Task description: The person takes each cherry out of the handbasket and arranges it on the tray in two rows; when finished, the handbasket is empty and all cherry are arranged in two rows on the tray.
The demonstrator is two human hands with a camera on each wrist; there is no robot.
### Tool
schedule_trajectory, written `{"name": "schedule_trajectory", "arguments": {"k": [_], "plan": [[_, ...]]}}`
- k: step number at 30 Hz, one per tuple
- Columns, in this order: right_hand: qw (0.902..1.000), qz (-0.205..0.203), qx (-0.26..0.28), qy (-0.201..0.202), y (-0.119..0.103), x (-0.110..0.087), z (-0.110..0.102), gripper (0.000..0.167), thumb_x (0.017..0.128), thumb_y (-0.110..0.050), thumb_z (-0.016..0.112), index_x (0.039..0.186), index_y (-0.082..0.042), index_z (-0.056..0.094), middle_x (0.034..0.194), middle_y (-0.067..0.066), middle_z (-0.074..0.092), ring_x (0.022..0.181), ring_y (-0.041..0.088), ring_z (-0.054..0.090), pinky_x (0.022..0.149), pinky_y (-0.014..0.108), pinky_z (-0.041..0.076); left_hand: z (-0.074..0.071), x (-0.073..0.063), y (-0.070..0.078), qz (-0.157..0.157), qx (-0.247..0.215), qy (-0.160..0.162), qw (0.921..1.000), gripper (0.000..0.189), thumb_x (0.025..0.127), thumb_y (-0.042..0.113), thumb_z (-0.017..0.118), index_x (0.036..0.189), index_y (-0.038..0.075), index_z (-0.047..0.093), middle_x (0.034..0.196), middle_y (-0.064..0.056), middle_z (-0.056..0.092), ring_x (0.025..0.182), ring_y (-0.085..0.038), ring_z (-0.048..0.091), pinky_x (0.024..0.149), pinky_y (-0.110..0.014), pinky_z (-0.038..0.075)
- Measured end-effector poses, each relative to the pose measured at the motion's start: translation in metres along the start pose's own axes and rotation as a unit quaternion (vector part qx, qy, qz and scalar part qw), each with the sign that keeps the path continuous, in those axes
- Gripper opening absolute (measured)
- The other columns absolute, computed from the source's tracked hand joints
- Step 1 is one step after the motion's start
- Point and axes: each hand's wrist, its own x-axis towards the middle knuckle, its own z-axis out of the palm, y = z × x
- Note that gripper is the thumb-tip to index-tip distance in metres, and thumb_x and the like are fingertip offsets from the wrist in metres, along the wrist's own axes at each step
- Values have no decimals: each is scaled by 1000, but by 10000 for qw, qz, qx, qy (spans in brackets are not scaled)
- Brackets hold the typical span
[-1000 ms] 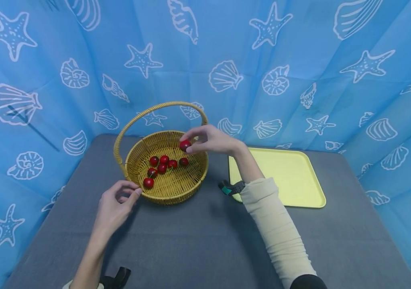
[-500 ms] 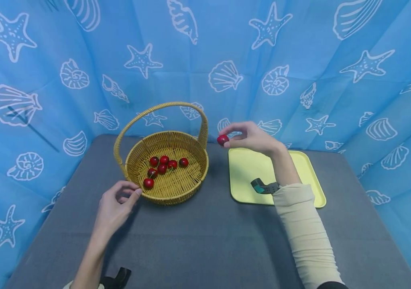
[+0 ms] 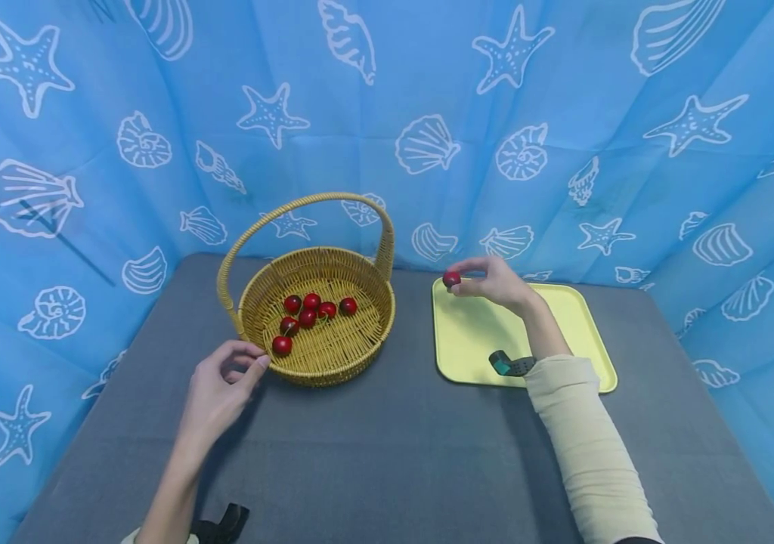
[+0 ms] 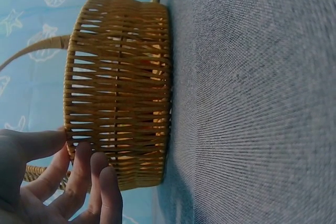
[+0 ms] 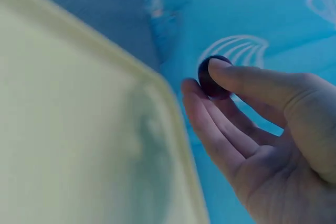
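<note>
A wicker basket [image 3: 332, 376] with a tall arched handle stands left of centre, several dark red cherries [image 3: 282, 345] lying on its bottom. My left hand [image 3: 220, 389] pinches the basket's near left rim between thumb and fingers; the left wrist view shows the thumb on one side of the woven wall [image 4: 118, 87] and fingers on the other. In my right hand [image 3: 496, 285] a single cherry [image 3: 451, 279] is pinched between thumb and fingertips, above the far left corner of the yellow tray [image 3: 482, 363]. The right wrist view shows this cherry [image 5: 214, 78] beside the tray's edge.
A grey cloth [image 3: 360, 461] covers the table. Behind and at both sides hangs a blue curtain [image 3: 373, 106] with white shells and starfish. The tray lies to the right of the basket, with a strip of cloth between them.
My right hand has carried the cherry from over the basket rightward, then lowered it over the tray's far left corner. The left hand has stayed at the basket's rim.
</note>
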Motion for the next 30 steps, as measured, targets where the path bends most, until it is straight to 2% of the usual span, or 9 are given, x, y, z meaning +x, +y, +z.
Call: {"name": "schedule_trajectory", "arguments": {"k": [4,8,11,16,21,24,27,30], "plan": [[9998,127,14,158,18,7,8,42,100,-9,77,141,-2,68,147,23,67,137,41,66,108,42,58,0,0,-1,1,0,-5,10000,26,105,32,75,121,12,71,109,-16,79,74,-17,75,60,-26,56],[9996,107,132,207,31,12,15,44,100,-2,75,142,7,65,144,32,65,126,47,73,91,30,66,0,-1,-1,-5,15,-15,10000,27,105,33,74,121,12,70,109,-16,79,74,-17,75,60,-26,55],[9995,55,67,305,38,15,18,46,100,-2,75,142,9,63,140,35,67,121,44,75,83,23,65,1,0,0,-3,11,4,10000,25,105,32,75,121,12,71,109,-16,79,74,-18,75,60,-26,56],[9989,59,-23,455,42,17,21,46,100,-4,76,142,8,63,135,35,70,118,43,75,83,23,65,1,0,0,-22,24,9,10000,24,105,30,75,121,12,70,109,-16,79,74,-18,75,60,-26,56],[9988,-9,-35,483,41,16,22,44,99,-3,77,140,7,65,136,33,70,121,46,73,82,21,63,0,0,1,-75,47,-16,10000,26,105,32,74,122,13,70,110,-16,79,74,-18,75,60,-26,54],[9988,-40,-92,479,39,15,22,44,98,-4,77,139,5,65,136,32,71,119,43,74,81,20,62,0,1,1,-81,61,-31,9999,27,105,32,74,123,12,70,110,-16,79,74,-18,75,59,-26,54],[9988,-62,-170,462,39,14,20,44,99,-4,77,140,5,65,136,32,70,116,41,75,81,23,63,0,0,0,-72,80,-30,9999,27,105,32,74,123,12,70,110,-15,79,73,-17,75,59,-26,53],[9985,-110,-238,482,38,13,18,45,99,-4,76,141,6,63,138,33,68,119,44,75,81,27,65,0,0,1,-57,60,-24,10000,27,105,32,74,122,12,70,110,-16,79,73,-18,74,59,-26,54]]}}
